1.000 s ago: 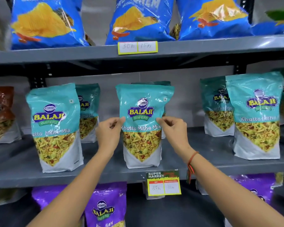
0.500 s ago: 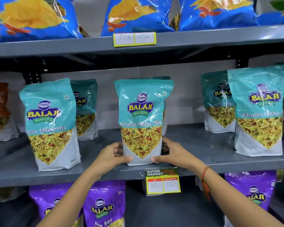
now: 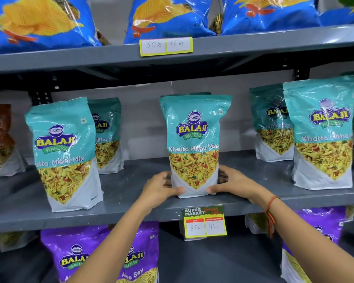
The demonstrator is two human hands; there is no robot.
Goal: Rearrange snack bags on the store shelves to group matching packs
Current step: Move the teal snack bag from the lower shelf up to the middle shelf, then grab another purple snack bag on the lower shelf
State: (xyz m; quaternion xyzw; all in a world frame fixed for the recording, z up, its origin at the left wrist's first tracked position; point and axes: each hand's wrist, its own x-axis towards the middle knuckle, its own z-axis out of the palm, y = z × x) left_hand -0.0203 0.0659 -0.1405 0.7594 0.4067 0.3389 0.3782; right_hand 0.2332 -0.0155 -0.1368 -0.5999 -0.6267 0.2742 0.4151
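A teal Khatta Mitha Mix bag [image 3: 194, 139] stands upright in the middle of the grey middle shelf [image 3: 131, 193]. My left hand [image 3: 158, 187] grips its lower left corner and my right hand [image 3: 232, 182] grips its lower right corner, thumbs on the front. Another teal bag peeks out right behind it. A matching bag [image 3: 62, 154] stands front left with a second one [image 3: 107, 135] behind it. Two more matching bags stand at the right, one in front [image 3: 323, 133] and one behind [image 3: 271, 123].
Blue chip bags [image 3: 168, 15] line the top shelf above a price tag [image 3: 166, 45]. Purple Aloo Sev bags [image 3: 74, 256] fill the bottom shelf. A brown-red bag [image 3: 0, 139] stands at the far left. A price label [image 3: 204, 221] hangs on the shelf edge.
Both hands slid from the middle of the central bag down to its bottom corners. The bag stays upright on the shelf.
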